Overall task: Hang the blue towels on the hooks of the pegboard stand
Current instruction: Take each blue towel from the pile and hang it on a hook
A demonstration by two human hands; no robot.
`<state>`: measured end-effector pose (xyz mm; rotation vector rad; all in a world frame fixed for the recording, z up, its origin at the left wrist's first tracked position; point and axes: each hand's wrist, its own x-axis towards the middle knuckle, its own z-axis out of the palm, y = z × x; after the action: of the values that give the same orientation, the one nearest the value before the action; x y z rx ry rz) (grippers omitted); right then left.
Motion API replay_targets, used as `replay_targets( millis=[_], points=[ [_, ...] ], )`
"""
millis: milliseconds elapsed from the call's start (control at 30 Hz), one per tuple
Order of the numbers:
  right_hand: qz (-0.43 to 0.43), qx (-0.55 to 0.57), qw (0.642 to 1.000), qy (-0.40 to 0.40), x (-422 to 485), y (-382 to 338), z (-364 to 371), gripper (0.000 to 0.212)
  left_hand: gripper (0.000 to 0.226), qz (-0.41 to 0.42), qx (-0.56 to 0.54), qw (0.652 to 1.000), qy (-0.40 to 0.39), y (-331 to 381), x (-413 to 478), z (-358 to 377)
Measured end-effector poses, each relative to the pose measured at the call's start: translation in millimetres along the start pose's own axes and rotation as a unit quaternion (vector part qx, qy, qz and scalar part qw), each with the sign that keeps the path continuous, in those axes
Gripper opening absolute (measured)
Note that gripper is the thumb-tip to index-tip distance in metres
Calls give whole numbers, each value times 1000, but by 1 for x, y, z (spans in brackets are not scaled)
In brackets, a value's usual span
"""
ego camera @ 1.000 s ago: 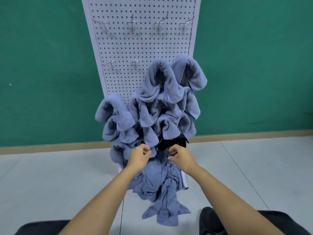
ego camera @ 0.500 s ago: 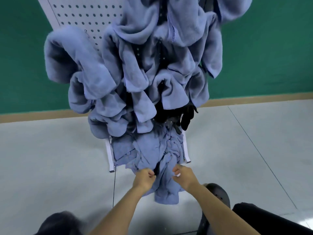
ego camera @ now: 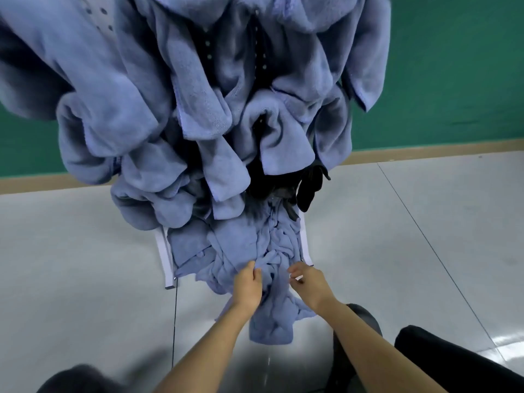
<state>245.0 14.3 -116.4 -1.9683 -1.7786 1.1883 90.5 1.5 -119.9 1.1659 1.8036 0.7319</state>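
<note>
as both arms reach down, the left hand (ego camera: 248, 285) pinches a fold of the loose towels (ego camera: 272, 321) heaped on the floor at the foot of the pegboard stand (ego camera: 166, 259); the right hand (ego camera: 307, 282) is curled at the same heap, grasp not determinable. recommendation: isolate one towel by a single edge and lift it clear of the tangle. beyond, the stand carries crowded hung towels (ego camera: 198, 109), a dark cloth (ego camera: 309, 185) among them. no free hook visible.

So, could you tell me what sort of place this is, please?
Likely a bare indoor workroom or test space, not a home: a plain green wall, a grey tiled floor with a tan skirting strip, and a white pegboard stand crowded with blue towels.
</note>
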Motion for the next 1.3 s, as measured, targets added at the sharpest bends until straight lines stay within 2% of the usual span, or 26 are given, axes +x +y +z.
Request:
replay_targets(
  millis=[100,233,300,400,433,500,567,600,633,667,733,800,867,967,1033,1100,1167,1200,1300],
  points=[
    [-37,9,999,31,-10,-24,-27,14,31,27,-54,998,-15,45,-6,-32],
    [-97,50,993,38,-31,-84,-73,24,23,69,-91,989,-91,116,-27,-84],
    [-158,40,986,36,-45,-118,-96,35,28,98,-94,983,-123,156,-45,-113],
    [-243,28,969,13,-70,-169,-126,45,23,128,-108,978,-121,211,-73,-154],
    [-261,28,965,3,-80,-185,-135,43,20,139,-110,977,-117,225,-82,-167],
    [-294,18,955,-7,-97,-214,-149,25,20,175,-98,972,-121,245,-97,-193],
    [-326,-11,945,-1,-113,-236,-162,16,24,201,-60,966,-153,258,-113,-221],
    [-334,-22,942,-4,-120,-245,-167,12,17,215,-27,962,-165,260,-121,-235],
    [-341,-32,939,-5,-126,-251,-172,12,10,227,22,959,-168,260,-127,-248],
    [-347,-33,937,-11,-132,-257,-177,18,19,236,100,953,-161,257,-130,-260],
    [-343,-11,939,-34,-144,-265,-183,21,31,245,280,922,-110,248,-130,-275],
    [-338,23,939,-57,-154,-269,-182,20,30,261,342,902,-41,238,-127,-282],
    [-331,42,940,-76,-157,-270,-177,24,27,273,289,917,26,230,-125,-284],
    [-275,4,949,-155,-156,-270,-164,39,17,281,154,940,116,219,-122,-278],
    [-244,-22,952,-185,-156,-271,-155,44,10,241,10,964,114,217,-125,-270],
    [-243,64,949,-190,-154,-274,-151,38,17,192,-140,971,44,220,-127,-267],
    [-245,197,931,-186,-155,-278,-155,33,29,154,-251,955,-33,222,-128,-266],
    [-241,267,917,-173,-156,-281,-159,34,35,137,-260,955,-39,222,-128,-267],
    [-208,423,873,-124,-155,-286,-175,31,41,58,-186,981,4,220,-131,-264]
  ],
)
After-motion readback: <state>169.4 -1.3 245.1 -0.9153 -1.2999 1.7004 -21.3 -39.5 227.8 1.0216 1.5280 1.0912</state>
